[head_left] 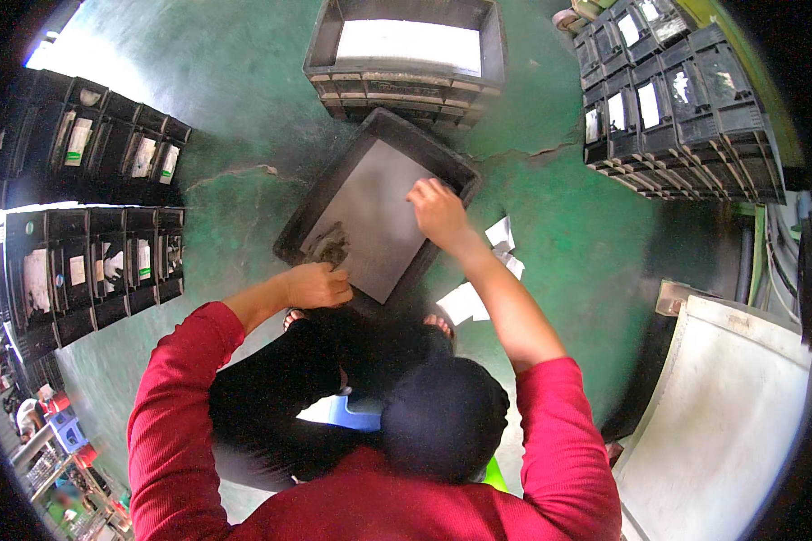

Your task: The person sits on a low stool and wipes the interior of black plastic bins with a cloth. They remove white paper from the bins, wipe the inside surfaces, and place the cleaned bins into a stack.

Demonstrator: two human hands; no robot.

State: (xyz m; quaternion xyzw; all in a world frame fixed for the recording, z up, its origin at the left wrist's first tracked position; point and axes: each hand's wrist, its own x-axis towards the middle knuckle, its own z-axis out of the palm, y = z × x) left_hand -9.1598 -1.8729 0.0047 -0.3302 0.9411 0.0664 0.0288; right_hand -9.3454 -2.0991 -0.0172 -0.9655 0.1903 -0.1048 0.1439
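Observation:
A black plastic crate [305, 216] lies turned at an angle on the floor before me. Inside it a flat grey sheet [383, 216] covers most of the bottom. A small dark heap [327, 242] sits toward its left side; its kind is unclear. My left hand [318, 286] is closed at the crate's near left edge, beside the sheet's near corner. Over the sheet's right side, close to the crate's right wall, my right hand [438, 212] has its fingers pinched together. Whatever is between the fingers of either hand is hidden or too small to name.
Another black crate [406, 86] with a white inside stands just beyond. Stacked black crates [95, 261] line the left, and more crates [677, 108] the far right. White papers [465, 302] lie on the green floor beside my right forearm. A pale panel [722, 406] stands at the near right.

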